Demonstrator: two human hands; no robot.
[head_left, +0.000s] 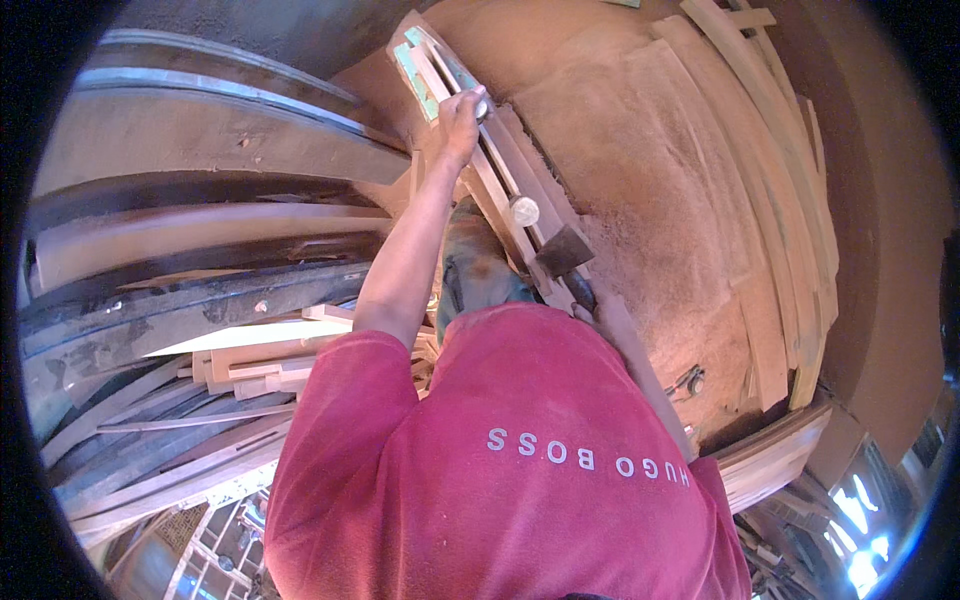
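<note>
My left hand (460,113) reaches forward, its fingers closed around the top of a long bundle of wooden slats (500,180) that leans away from me; some slats have green-painted ends. A small pale object shows at my fingertips. A dark metal tool head (563,250) on a dark handle rests against the slats lower down, beside a round pale knob (524,210). My right hand is not visible; my red shirt (500,470) covers the lower middle of the view.
Sawdust covers the brown floor (650,170) to the right. Curved wooden strips (790,200) are stacked along the right side. Long dark planks and boards (200,250) pile up on the left, with short pale offcuts (270,360) near my left shoulder.
</note>
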